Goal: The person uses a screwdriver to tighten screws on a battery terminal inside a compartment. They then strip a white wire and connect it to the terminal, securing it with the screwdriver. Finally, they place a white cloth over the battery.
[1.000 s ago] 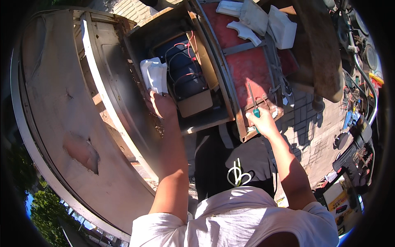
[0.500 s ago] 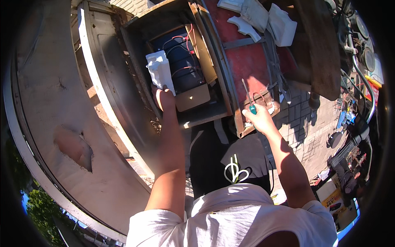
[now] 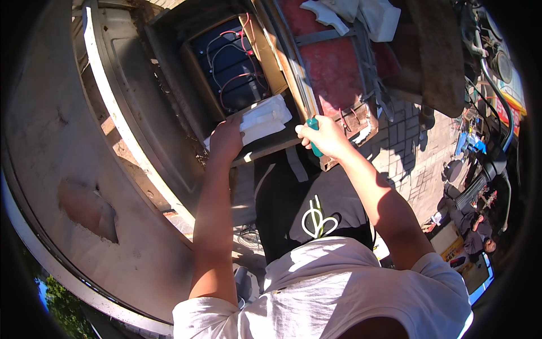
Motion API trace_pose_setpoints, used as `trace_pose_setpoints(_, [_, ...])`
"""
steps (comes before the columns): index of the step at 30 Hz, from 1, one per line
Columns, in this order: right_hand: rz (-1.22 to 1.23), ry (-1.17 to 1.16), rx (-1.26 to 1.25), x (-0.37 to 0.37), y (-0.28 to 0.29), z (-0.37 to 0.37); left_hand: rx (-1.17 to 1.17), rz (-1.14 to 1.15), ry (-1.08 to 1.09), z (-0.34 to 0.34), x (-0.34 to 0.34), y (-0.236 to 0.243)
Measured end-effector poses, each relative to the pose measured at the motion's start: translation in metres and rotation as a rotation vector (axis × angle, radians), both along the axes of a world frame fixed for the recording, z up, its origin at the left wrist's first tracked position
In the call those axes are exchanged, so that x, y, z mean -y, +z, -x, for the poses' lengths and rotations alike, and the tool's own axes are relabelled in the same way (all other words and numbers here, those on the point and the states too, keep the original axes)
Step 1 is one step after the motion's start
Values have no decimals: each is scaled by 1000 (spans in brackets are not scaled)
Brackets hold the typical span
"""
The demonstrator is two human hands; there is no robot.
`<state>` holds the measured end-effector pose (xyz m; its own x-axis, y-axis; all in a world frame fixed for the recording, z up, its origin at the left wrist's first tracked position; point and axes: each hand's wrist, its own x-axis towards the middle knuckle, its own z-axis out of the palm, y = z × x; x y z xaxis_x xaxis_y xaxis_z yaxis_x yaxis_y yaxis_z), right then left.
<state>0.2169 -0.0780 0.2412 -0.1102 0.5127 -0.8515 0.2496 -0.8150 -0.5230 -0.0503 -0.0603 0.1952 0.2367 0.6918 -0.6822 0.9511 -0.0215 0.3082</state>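
Note:
My left hand (image 3: 227,139) is closed on one end of a white foam block (image 3: 268,120), which lies across the near end of a cardboard box (image 3: 265,53). Inside that box sit several dark batteries (image 3: 234,70), joined by red and dark wires (image 3: 247,34). To the right, my right hand (image 3: 328,138) grips a screwdriver by its teal handle (image 3: 313,125). Its shaft points away from me beside the metal edge of the compartment (image 3: 291,62); the tip is hard to make out.
More white foam pieces (image 3: 375,20) rest on the red panel (image 3: 330,73) at the far right. A large worn beige panel (image 3: 39,141) runs along the left. A brown board (image 3: 443,62) and a vehicle's handlebar (image 3: 491,85) stand to the right, above brick paving (image 3: 401,147). Another person (image 3: 477,229) is farther right.
My left hand has brought the foam from the batteries' left side to the near end and turned it crosswise. My right hand has moved left with the screwdriver.

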Motion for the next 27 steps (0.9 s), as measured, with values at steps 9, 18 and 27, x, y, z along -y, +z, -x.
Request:
trace_pose_setpoints(9, [-17, 49, 25, 18, -8, -9, -113, -300, -119, -8, 60, -101])
trace_pose_setpoints(18, [-100, 183, 76, 47, -38, 12, -79, -184, -130, -21, 43, -137])
trace_pose_setpoints(27, [-212, 375, 310, 42, -93, 58, -161, -229, 47, -45, 45, -159])
